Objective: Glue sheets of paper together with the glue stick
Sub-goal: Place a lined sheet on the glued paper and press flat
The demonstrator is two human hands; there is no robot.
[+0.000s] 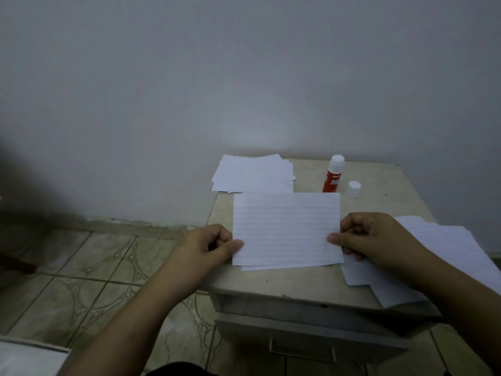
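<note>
Pinching white lined paper sheet (286,229) at both short edges, head view: left hand (208,246) at sheet's left edge, thumb on top, fingers curled under; right hand (371,237) at right edge, thumb on top, fingers curled beneath. Sheet over middle of small beige cabinet top (298,280), slightly askew on second white sheet (271,267) whose edge peeks out along near side. Cannot tell if sheets touch surface or are lifted just off it.

Red glue stick with white end (333,175) upright near far edge, right of centre, uncapped. Small white cap (354,188) just beside it to right, standing apart on surface. Loose stack of white paper sheets (252,173) at far left corner, overhanging left edge a bit. Another pile of white lined sheets (439,256) at right edge, under right wrist, spilling over near right corner.

Grey metal drawer front with handle (303,348) below near edge. Patterned floor tiles (89,275) to left. Plain grey-white wall (244,77) behind.
</note>
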